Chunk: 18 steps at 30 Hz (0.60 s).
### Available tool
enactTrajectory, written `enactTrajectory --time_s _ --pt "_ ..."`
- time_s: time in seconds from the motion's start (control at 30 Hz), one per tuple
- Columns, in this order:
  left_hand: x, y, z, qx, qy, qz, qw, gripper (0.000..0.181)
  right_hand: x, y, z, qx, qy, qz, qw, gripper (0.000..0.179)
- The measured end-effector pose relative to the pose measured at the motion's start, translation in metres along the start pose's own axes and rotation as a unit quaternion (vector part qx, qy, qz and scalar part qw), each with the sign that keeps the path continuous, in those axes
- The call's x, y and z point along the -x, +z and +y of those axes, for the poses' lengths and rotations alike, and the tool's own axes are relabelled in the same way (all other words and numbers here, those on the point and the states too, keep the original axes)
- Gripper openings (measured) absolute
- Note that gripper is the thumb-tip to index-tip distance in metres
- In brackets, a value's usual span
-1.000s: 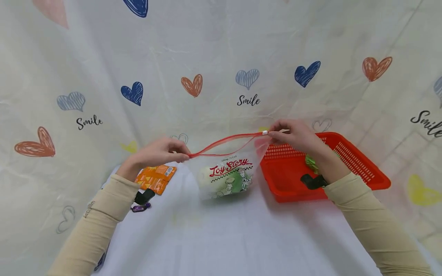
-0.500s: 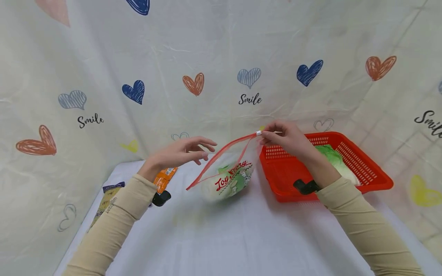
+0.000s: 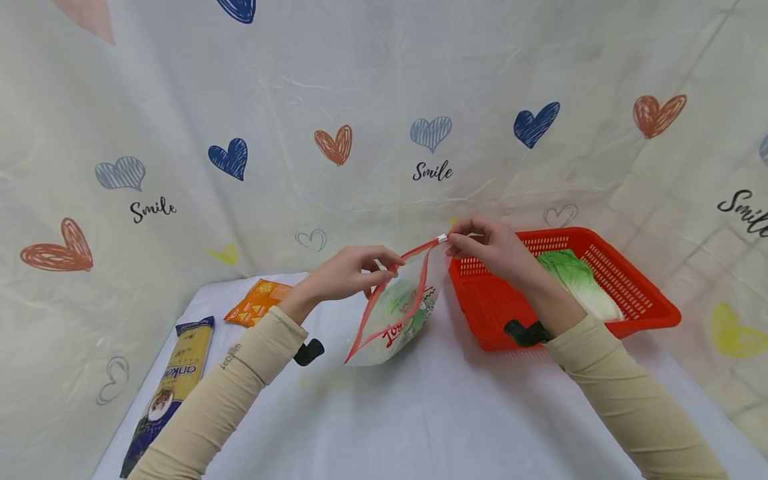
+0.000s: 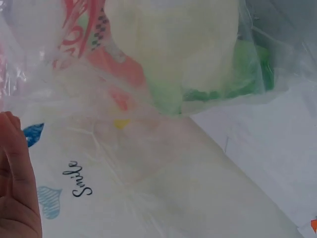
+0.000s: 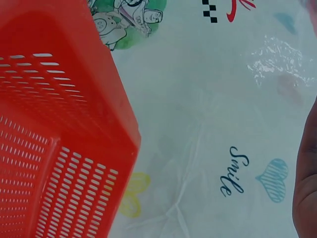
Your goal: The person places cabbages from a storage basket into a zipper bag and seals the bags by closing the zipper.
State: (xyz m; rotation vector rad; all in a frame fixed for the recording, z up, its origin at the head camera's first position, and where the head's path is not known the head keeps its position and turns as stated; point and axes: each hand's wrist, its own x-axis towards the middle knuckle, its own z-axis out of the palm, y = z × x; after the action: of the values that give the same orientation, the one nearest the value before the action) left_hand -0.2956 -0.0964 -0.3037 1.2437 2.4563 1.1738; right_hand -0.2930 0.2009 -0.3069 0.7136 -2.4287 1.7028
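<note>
Blurring its contents, the frosted bag gapes.

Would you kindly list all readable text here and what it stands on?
"Smile", repeated: backdrop.
"To...", apparently, the rest not readable: zip bag.
"anke...", apparently, end unclear, smaller print illegible: yellow-and-blue pack.
Orange pack and left sleeve: lettering too small or blurred to read.

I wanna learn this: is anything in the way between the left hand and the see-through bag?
Nothing visible is. In the head view, the left hand is right at the bag. The red basket is on the bag's other side.
</note>
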Motion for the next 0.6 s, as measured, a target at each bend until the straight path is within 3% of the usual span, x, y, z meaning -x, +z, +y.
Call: enactTrajectory --time_s 0.27,0.43,0.5,0.6 --pt "-0.001 0.008 -0.003 0.023 -0.034 0.039 0.9984 0.029 0.007 0.008 -0.002 0.025 0.026 0.032 0.9988 0.035" --pt "-0.003 0.012 -0.004 0.016 -0.050 0.079 0.9955 0.030 0.015 0.020 -0.010 0.106 -0.033 0.102 0.9886 0.036" --pt "-0.003 0.012 -0.004 0.010 -0.051 0.093 0.9943 0.030 0.018 0.026 -0.014 0.145 -0.074 0.084 0.9831 0.031" --pt "-0.004 0.013 -0.005 0.013 -0.046 0.103 0.9936 0.031 0.021 0.035 -0.017 0.203 -0.105 -0.006 0.9734 0.030"
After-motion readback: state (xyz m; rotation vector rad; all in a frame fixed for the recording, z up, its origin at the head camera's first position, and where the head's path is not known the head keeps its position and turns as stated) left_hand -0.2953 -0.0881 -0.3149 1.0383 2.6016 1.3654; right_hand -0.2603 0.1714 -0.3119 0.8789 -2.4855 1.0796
